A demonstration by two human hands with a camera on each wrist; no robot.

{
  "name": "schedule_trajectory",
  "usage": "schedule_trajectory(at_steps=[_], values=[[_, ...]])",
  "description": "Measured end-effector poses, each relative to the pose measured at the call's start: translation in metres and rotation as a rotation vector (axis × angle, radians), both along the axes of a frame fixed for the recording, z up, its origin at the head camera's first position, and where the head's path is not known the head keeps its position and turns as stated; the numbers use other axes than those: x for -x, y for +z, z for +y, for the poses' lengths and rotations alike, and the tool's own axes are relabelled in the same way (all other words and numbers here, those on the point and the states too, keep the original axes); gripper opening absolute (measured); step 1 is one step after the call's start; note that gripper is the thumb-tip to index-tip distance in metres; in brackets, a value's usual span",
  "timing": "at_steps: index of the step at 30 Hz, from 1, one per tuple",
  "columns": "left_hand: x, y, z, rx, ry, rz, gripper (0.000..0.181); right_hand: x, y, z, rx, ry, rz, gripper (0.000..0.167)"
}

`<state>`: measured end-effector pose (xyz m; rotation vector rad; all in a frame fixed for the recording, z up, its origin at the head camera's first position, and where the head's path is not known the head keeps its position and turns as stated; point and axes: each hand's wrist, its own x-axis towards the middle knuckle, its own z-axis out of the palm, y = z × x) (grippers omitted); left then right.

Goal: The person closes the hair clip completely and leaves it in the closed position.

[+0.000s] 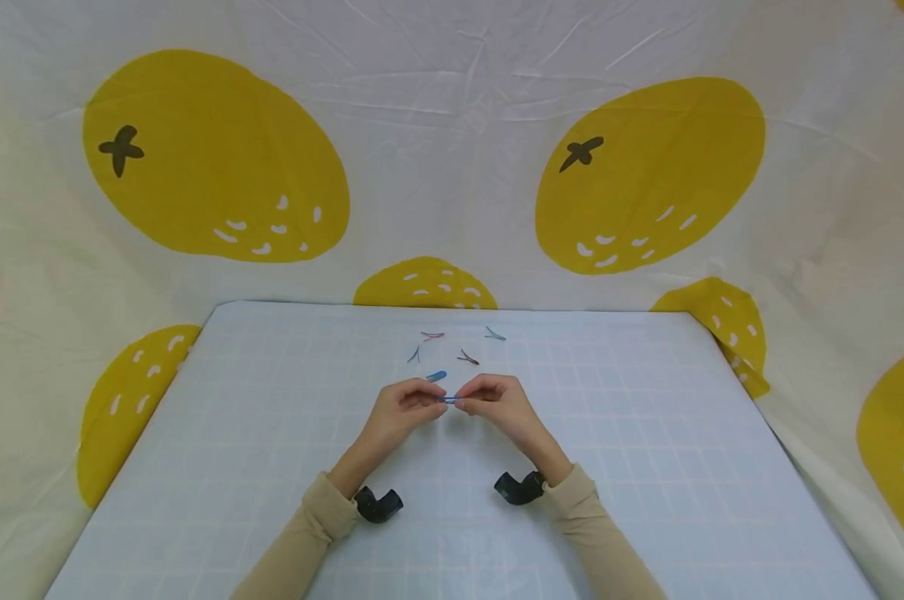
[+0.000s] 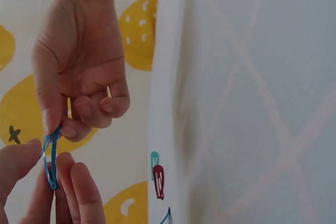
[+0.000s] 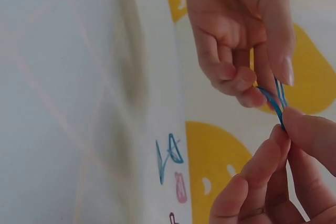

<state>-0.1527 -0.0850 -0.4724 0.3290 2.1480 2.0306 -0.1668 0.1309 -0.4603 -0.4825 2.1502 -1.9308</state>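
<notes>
A blue snap hair clip (image 1: pixel 450 400) is held between both hands above the table, its two strips standing apart in the left wrist view. My left hand (image 1: pixel 401 406) pinches one end between thumb and fingertips. The other end is pinched by my right hand (image 1: pixel 502 403), thumb against index finger; its remaining fingers curl loosely in the left wrist view (image 2: pixel 86 61). Just beyond the fingertips lies another blue clip (image 1: pixel 437 376), looking flat. In the right wrist view the held clip (image 3: pixel 272 99) is partly covered by fingers.
Farther back on the white table (image 1: pixel 234 417) lie several spread clips: a blue one (image 1: pixel 414 355), a pink one (image 1: pixel 432 336), a dark red one (image 1: pixel 468 357) and a teal one (image 1: pixel 495 334). Behind the table hangs a cloth (image 1: pixel 444 183) with yellow fruit shapes.
</notes>
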Motion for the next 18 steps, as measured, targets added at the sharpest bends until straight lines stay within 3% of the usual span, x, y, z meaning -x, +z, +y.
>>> schedule_trajectory(at_steps=[8,18], values=[[-0.004,-0.010,-0.010,-0.015,0.039,-0.093,0.028,0.000,-0.010,-0.007,0.015,0.018,-0.041,0.014],[-0.002,-0.027,-0.019,-0.041,0.067,-0.111,0.025,-0.001,-0.022,-0.016,0.010,0.019,-0.052,0.017]])
